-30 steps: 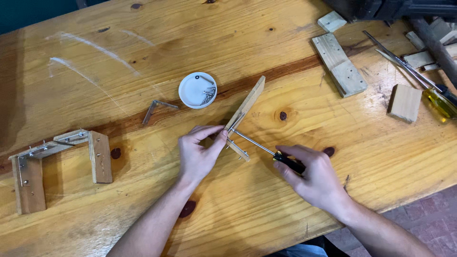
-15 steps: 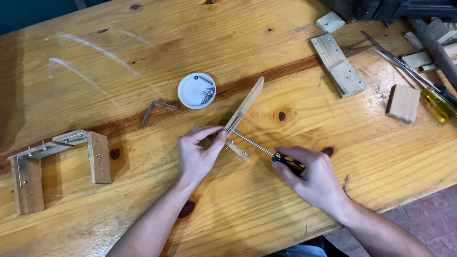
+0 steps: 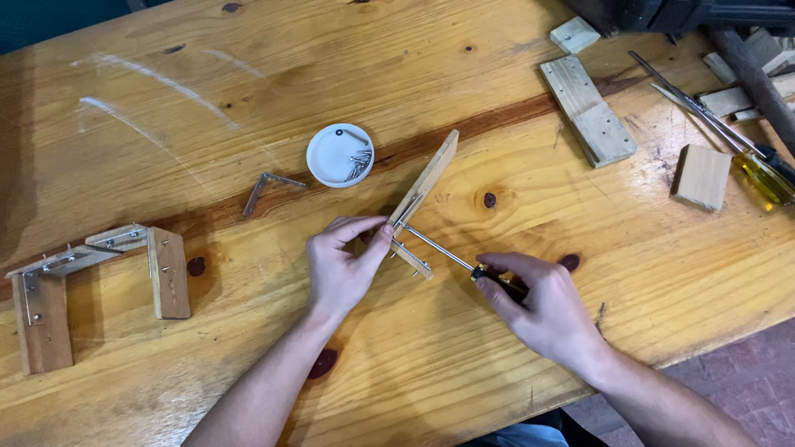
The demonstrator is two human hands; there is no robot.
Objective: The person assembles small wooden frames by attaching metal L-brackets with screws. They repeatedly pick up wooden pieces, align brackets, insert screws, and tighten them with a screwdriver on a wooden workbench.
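Note:
My left hand pinches the near end of a thin wooden strip that stands on its edge on the table, with a metal bracket fixed at its lower end. My right hand grips the dark handle of a screwdriver. Its metal shaft points up-left, with the tip at the bracket where the strip meets a short wooden piece.
A white lid holds several screws. A loose metal angle bracket lies left of it. A U-shaped wooden assembly sits at the far left. Wooden blocks and a yellow-handled screwdriver lie at the right.

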